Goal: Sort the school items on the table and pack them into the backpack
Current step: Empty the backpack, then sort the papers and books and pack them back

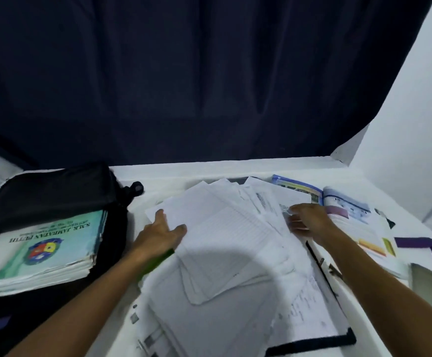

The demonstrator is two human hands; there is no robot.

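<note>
Spreading across the middle of the white table (235,168), a loose heap of white papers (225,243) fans out, some sheets lined, some printed. The left hand (162,234) rests on the heap's left edge, thumb pointing up and apart from the fingers, which lie fairly straight on the top sheets. A green strip (155,264) shows just under that wrist; what it belongs to cannot be told. The right hand (306,219) lies on the heap's right side, its fingers bent down onto the paper edges; whether they pinch any sheet is not clear through the blur.

A black backpack (55,191) lies open at the left of the table, just beside the papers. A stack of books (39,256) sits on it, the top cover pale green with a crest and printed title, facing away from the camera. To the right of the papers an open colourful textbook (349,215) lies flat, partly under the right forearm. A dark folder (323,284) sits beneath the papers, its edge running along the lower right of the heap. A purple strap (431,251) lies near the table's right edge. A dark blue curtain (184,73) hangs behind the table.
</note>
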